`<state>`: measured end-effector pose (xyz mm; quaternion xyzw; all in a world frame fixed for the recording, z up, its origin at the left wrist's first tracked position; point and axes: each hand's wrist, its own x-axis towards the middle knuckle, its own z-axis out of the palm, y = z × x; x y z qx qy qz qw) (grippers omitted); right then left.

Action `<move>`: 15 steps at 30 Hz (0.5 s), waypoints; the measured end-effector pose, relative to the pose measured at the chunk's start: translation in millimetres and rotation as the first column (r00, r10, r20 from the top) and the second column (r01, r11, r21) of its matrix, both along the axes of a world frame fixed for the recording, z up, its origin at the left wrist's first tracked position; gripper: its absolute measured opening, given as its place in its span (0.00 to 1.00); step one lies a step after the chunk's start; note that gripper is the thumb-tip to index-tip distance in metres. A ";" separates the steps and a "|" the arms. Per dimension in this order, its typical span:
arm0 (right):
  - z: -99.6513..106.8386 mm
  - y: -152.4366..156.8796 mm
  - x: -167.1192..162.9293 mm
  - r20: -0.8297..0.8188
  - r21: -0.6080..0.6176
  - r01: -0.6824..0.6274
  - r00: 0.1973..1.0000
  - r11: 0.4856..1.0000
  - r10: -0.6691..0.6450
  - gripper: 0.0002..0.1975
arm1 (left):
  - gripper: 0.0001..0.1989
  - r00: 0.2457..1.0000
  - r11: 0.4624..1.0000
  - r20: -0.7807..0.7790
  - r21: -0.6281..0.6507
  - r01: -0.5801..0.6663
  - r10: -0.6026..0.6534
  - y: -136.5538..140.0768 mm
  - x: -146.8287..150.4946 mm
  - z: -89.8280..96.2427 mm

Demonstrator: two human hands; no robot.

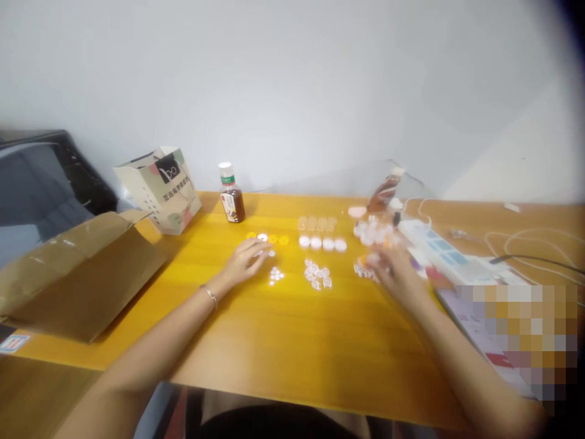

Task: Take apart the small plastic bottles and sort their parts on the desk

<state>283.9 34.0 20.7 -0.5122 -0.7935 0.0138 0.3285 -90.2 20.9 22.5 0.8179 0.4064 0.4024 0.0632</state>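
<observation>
My left hand rests low over the table with its fingers stretched out and slightly apart. Beneath its fingertips lie small white pieces, and a small cluster of white dots is just to the right. Beyond it runs a row of yellow discs with one white disc. My right hand is blurred, its fingers bent together at an orange piece; whether it grips this piece is unclear. Under those fingers are white openwork pieces, partly hidden. A pile of white round pieces sits just behind.
Between the hands are clear blocks, white round pieces and white gear-like pieces. A brown bottle, paper bag and large brown bag stand left. A power strip and cables lie right.
</observation>
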 end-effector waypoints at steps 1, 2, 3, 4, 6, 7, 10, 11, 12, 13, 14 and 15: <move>1.8 -11.0 -12.7 -0.006 -0.057 -0.104 0.995 0.993 0.104 0.15 | 0.13 0.999 0.998 -0.008 -0.019 0.054 -0.054 -10.1 11.0 5.1; 2.4 -22.3 -25.6 0.007 -0.121 -0.230 0.973 0.966 0.232 0.14 | 0.13 0.995 0.994 -0.019 -0.050 0.102 -0.103 -21.3 22.9 9.7; 2.1 -33.5 -38.2 0.021 -0.173 -0.347 0.934 0.922 0.356 0.14 | 0.14 0.985 0.981 -0.055 -0.106 0.160 -0.166 -32.8 35.0 13.1; 0.9 -43.7 -49.7 0.015 -0.187 -0.423 0.901 0.887 0.433 0.14 | 0.17 0.969 0.962 -0.092 -0.175 0.210 -0.229 -44.1 46.6 15.1; -2.6 -59.9 -67.5 -0.003 -0.203 -0.517 0.850 0.832 0.527 0.16 | 0.25 0.939 0.916 -0.103 -0.276 0.291 -0.329 -63.3 66.4 14.5; -4.5 -65.4 -73.3 -0.010 -0.218 -0.541 0.834 0.812 0.552 0.16 | 0.29 0.931 0.896 -0.082 -0.315 0.314 -0.355 -70.3 73.8 12.1; -9.7 -72.3 -78.0 -0.034 -0.280 -0.550 0.825 0.787 0.564 0.19 | 0.32 0.941 0.868 0.002 -0.385 0.313 -0.338 -80.1 86.0 1.4; -11.6 -71.8 -75.6 -0.041 -0.291 -0.538 0.833 0.791 0.551 0.19 | 0.30 0.944 0.865 0.016 -0.395 0.309 -0.330 -80.5 87.3 -2.0; -13.7 -69.9 -71.1 -0.044 -0.291 -0.512 0.851 0.808 0.524 0.19 | 0.27 0.945 0.864 0.020 -0.399 0.307 -0.327 -80.2 87.6 -5.0; -16.1 -66.6 -64.7 -0.041 -0.278 -0.470 0.877 0.838 0.478 0.19 | 0.25 0.945 0.864 0.018 -0.401 0.305 -0.325 -79.7 87.2 -7.4; -18.9 -62.0 -56.4 -0.032 -0.254 -0.409 0.909 0.876 0.415 0.18 | 0.24 0.947 0.865 0.014 -0.401 0.301 -0.322 -79.1 86.4 -9.3; -22.0 -55.9 -46.3 -0.018 -0.223 -0.328 0.943 0.918 0.332 0.17 | 0.24 0.948 0.867 0.013 -0.400 0.296 -0.318 -78.6 85.5 -10.9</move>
